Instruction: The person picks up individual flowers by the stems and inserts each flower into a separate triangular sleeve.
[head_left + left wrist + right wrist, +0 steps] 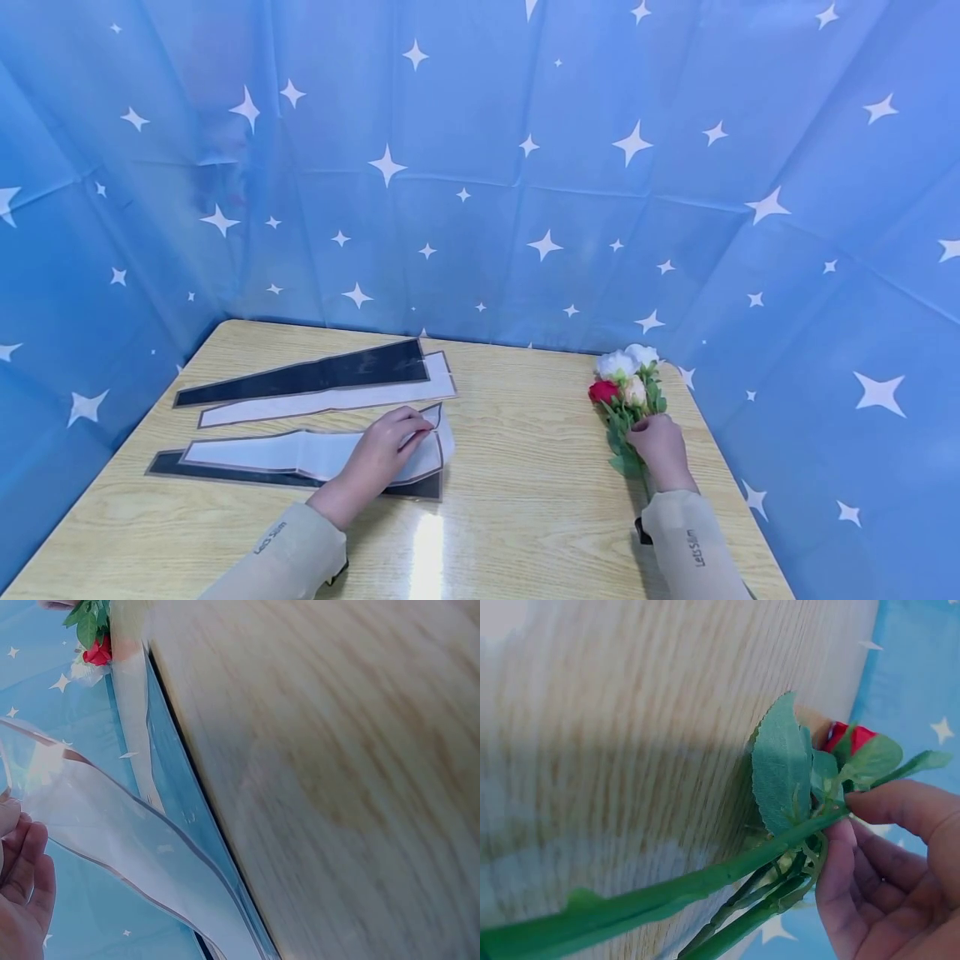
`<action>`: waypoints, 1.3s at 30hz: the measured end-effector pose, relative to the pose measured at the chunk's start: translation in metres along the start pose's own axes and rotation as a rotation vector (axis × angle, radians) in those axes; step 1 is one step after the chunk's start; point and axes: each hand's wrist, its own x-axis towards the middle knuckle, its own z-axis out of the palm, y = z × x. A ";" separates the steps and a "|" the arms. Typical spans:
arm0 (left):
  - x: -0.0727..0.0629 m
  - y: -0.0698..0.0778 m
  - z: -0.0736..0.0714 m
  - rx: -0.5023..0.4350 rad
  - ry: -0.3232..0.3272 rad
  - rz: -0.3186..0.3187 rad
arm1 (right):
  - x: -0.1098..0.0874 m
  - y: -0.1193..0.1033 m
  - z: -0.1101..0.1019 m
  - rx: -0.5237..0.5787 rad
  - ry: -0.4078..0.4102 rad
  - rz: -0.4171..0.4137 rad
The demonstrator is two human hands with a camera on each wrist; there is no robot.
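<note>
My left hand (377, 454) pinches the wide end of a white tapered plastic sleeve (322, 454), which has a clear border with a dark edge line. That end is lifted and bent in the left wrist view, where the sleeve (135, 832) curves away from my fingers. Under it lies a black tapered sleeve (225, 472), partly covered. At the right, my right hand (662, 450) pinches a green stem (705, 881) between thumb and finger. A red artificial rose (602, 392), a cream flower (634, 390) and white flowers (617, 365) lie together just beyond this hand, among green leaves (784, 769).
Farther back on the left, another black sleeve (322, 372) overlaps another white sleeve (375, 395). Everything lies on a wood-grain table (525, 467). Blue cloth (480, 217) with white stars hangs around its back and sides.
</note>
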 end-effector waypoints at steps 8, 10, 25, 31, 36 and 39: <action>0.001 0.000 -0.001 -0.002 0.002 -0.001 | -0.007 0.000 -0.002 -0.013 0.001 0.034; 0.001 0.001 -0.001 -0.006 0.004 0.001 | -0.008 -0.001 -0.003 -0.014 0.014 0.031; 0.000 -0.001 -0.001 -0.003 -0.019 -0.021 | -0.011 -0.024 -0.012 0.106 0.166 -0.041; 0.001 0.000 -0.002 -0.003 -0.014 -0.020 | -0.017 -0.042 -0.016 0.184 0.305 -0.082; 0.001 0.001 -0.003 -0.001 -0.017 -0.021 | -0.025 -0.058 -0.019 0.318 0.343 -0.081; 0.001 0.001 -0.002 -0.004 -0.015 -0.022 | -0.029 -0.067 -0.020 0.450 0.330 -0.078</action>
